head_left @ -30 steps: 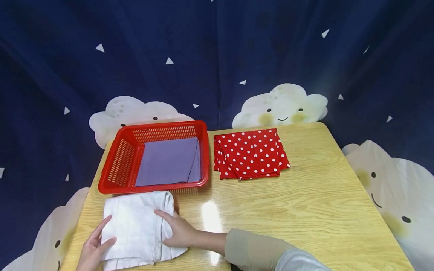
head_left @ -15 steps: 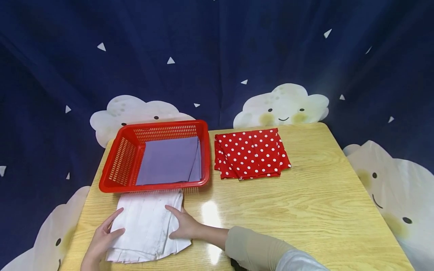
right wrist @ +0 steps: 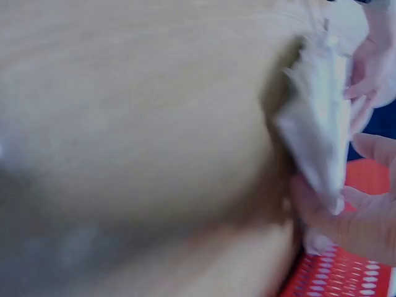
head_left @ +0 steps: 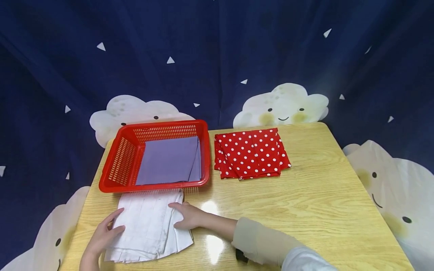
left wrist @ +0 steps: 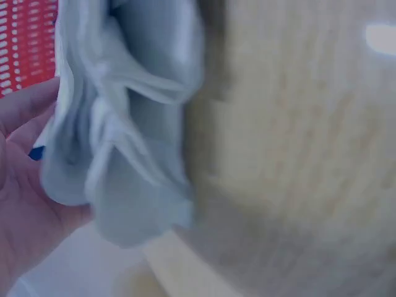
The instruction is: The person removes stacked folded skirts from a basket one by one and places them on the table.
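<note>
A folded white cloth [head_left: 145, 226] lies in front of the basket, its far edge meeting the basket's near side. My left hand [head_left: 103, 235] grips its left edge, thumb on top. At the right edge my right hand [head_left: 190, 216] holds the cloth between thumb and fingers. The left wrist view shows the cloth's loose layers [left wrist: 142, 179] hanging in folds beside the left hand [left wrist: 25, 204]. Blurred in the right wrist view, a corner of the cloth [right wrist: 318, 130] sits between the right hand's fingers [right wrist: 334, 226]. Fingertips under the cloth are hidden in the head view.
The red plastic basket [head_left: 116, 154] stands at the table's back left with a folded purple cloth [head_left: 169, 160] in it. To its right lies a folded red polka-dot cloth [head_left: 252, 154]. A blue curtain [head_left: 217, 56] with clouds hangs behind the wooden table [head_left: 305, 210].
Both hands have shifted the white cloth to the right and slightly forward against the basket. Since half a second ago the right hand has moved a little outward along the cloth's right side.
</note>
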`<state>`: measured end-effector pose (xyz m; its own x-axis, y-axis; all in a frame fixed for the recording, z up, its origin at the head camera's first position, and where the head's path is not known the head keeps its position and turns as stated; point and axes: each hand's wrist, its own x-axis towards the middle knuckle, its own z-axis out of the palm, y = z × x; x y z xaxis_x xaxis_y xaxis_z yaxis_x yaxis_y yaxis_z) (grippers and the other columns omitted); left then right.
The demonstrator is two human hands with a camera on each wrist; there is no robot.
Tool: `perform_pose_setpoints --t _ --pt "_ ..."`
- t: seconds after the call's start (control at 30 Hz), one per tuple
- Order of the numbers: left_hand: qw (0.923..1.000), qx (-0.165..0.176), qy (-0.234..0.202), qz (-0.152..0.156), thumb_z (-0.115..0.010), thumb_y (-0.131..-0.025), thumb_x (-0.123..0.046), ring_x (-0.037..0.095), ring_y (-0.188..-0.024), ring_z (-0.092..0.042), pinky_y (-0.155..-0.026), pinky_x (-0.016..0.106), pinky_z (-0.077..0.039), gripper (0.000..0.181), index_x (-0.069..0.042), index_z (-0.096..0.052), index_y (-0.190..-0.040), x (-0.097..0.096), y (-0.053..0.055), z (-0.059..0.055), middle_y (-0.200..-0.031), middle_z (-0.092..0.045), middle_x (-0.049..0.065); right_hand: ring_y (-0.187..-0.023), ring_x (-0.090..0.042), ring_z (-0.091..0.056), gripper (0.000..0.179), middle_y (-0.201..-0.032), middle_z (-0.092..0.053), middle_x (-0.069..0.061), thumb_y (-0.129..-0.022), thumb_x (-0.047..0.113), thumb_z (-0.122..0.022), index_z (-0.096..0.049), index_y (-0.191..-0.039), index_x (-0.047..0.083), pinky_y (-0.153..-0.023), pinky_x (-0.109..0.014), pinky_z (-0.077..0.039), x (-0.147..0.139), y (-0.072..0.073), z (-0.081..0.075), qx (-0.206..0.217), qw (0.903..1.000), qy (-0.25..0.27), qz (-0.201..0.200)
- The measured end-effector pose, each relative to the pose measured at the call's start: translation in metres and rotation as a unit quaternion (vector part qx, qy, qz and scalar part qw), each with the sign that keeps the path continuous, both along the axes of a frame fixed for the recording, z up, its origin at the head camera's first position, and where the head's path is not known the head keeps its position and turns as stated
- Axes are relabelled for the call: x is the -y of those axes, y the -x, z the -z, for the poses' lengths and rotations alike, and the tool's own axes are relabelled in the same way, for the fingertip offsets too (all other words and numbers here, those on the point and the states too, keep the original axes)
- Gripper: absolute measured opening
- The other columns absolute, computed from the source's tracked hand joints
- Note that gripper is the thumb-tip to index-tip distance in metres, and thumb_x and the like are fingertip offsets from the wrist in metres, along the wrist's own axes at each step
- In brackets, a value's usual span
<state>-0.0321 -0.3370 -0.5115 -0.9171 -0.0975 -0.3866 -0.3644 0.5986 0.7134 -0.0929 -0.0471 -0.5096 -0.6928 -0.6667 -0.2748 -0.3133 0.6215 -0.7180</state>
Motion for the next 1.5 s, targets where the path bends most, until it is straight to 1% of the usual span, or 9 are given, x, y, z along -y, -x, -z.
perform_pose_setpoints --t 0.13,0.3,0.5,0.63,0.8,0.97,1.1,1.23,1.5 --pt "0.9930 -0.092 0.069 -0.026 -0.055 -0.085 -0.001 0.038 -0.107 -0.048 -0.084 0.046 -0.044 0.042 0.006 -0.048 -0.126 -0.010 0.004 -0.012 -0.128 -0.042 0.030 -0.106 -0.017 -0.053 0.054 -0.119 -0.054 -0.008 -0.080 0.022 -0.065 -0.047 -0.131 0.019 -0.086 -0.025 -0.044 -0.006 0.004 -0.018 -0.077 0.9953 -0.054 -0.025" --pt "0.9506 -0.273 0.112 -0.097 -0.058 -0.081 0.006 -0.001 -0.085 -0.047 -0.068 0.016 -0.037 0.029 0.001 -0.063 -0.108 -0.024 0.018 -0.023 -0.107 -0.058 0.015 -0.109 -0.014 -0.052 0.035 -0.117 -0.055 -0.001 -0.084 0.019 -0.061 -0.058 -0.119 0.017 -0.089 -0.024 -0.044 -0.014 0.013 -0.035 -0.201 0.9776 -0.008 -0.061" --pt "0.9079 -0.388 0.141 -0.072 -0.056 -0.078 0.008 0.029 -0.093 -0.049 -0.089 0.038 -0.034 0.024 0.002 -0.064 -0.101 -0.034 0.046 -0.030 -0.098 -0.058 0.017 -0.095 -0.010 -0.053 0.024 -0.106 -0.058 0.000 -0.086 0.010 -0.057 -0.062 -0.109 0.012 -0.083 -0.015 -0.042 -0.017 0.034 -0.041 -0.291 0.9475 0.129 -0.030" --pt "0.8956 -0.411 0.165 -0.037 -0.056 -0.080 0.001 0.040 -0.098 -0.045 -0.087 0.055 -0.028 0.023 0.002 -0.062 -0.102 -0.039 0.068 -0.032 -0.102 -0.055 0.021 -0.108 -0.016 -0.051 0.031 -0.114 -0.056 -0.004 -0.087 0.012 -0.057 -0.056 -0.118 0.011 -0.094 -0.024 -0.041 -0.016 0.051 -0.044 -0.294 0.9435 0.150 0.024" --pt "0.9108 -0.375 0.172 0.009 -0.056 -0.083 -0.003 0.041 -0.103 -0.043 -0.088 0.055 -0.030 0.030 0.001 -0.058 -0.112 -0.044 0.100 -0.034 -0.110 -0.051 0.023 -0.115 -0.025 -0.050 0.052 -0.130 -0.045 -0.012 -0.089 0.019 -0.057 -0.038 -0.137 0.014 -0.095 -0.034 -0.043 -0.010 0.080 -0.045 -0.208 0.9642 0.114 0.119" --pt "0.9432 -0.271 0.181 0.064 -0.058 -0.086 -0.013 0.046 -0.115 -0.035 -0.095 0.060 -0.027 0.050 -0.002 -0.041 -0.132 -0.051 0.132 -0.040 -0.126 -0.040 0.028 -0.119 -0.034 -0.046 0.066 -0.140 -0.034 -0.020 -0.088 0.022 -0.058 -0.024 -0.144 0.015 -0.097 -0.044 -0.040 0.000 0.107 -0.039 -0.110 0.9715 0.080 0.194" --pt "0.9660 -0.161 0.176 0.099 -0.058 -0.088 -0.024 0.050 -0.124 -0.023 -0.097 0.065 -0.022 0.068 -0.005 -0.023 -0.142 -0.055 0.154 -0.039 -0.138 -0.025 0.031 -0.122 -0.038 -0.042 0.077 -0.142 -0.028 -0.023 -0.085 0.023 -0.061 -0.015 -0.147 0.016 -0.097 -0.047 -0.039 0.007 0.121 -0.033 -0.062 0.9690 0.062 0.231" --pt "0.9758 -0.090 0.165 0.112 -0.057 -0.088 -0.032 0.054 -0.126 -0.015 -0.096 0.068 -0.020 0.076 -0.005 -0.014 -0.145 -0.056 0.170 -0.029 -0.143 -0.014 0.032 -0.125 -0.038 -0.038 0.083 -0.145 -0.024 -0.023 -0.083 0.023 -0.064 -0.011 -0.147 0.017 -0.098 -0.047 -0.038 0.012 0.128 -0.027 -0.016 0.9607 0.061 0.270" --pt "0.9925 -0.006 0.103 0.065 -0.057 -0.087 -0.036 0.054 -0.128 -0.009 -0.099 0.067 -0.016 0.085 -0.009 -0.002 -0.147 -0.053 0.186 -0.016 -0.145 -0.001 0.033 -0.125 -0.041 -0.037 0.086 -0.144 -0.020 -0.029 -0.081 0.023 -0.066 -0.011 -0.147 0.017 -0.098 -0.046 -0.038 0.018 0.135 -0.019 0.055 0.9417 0.075 0.323"
